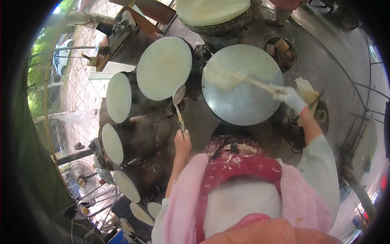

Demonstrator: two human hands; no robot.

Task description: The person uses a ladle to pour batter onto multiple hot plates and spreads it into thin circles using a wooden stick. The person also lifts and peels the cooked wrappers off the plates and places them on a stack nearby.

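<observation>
My left hand (183,141) is closed around the handle of a ladle (179,96), whose bowl is up beside the edge of a round griddle covered with pale batter (164,69). In a white glove, my right hand (289,99) grips a pale wooden-handled batter spreader (260,84) and reaches over a large round metal griddle (237,110). A layer of pale batter (223,73) coats the far part of that griddle, while its near part shows bare metal. The spreader's far end blurs into the batter, so its shape is hard to make out.
Several smaller rounds, such as a pale disc (118,97), curve along the left. A wide pale-topped round (213,12) stands at the far side. A pot with brownish chunks (280,53) is at the far right. A fan (81,177) stands by the wire fence (83,101).
</observation>
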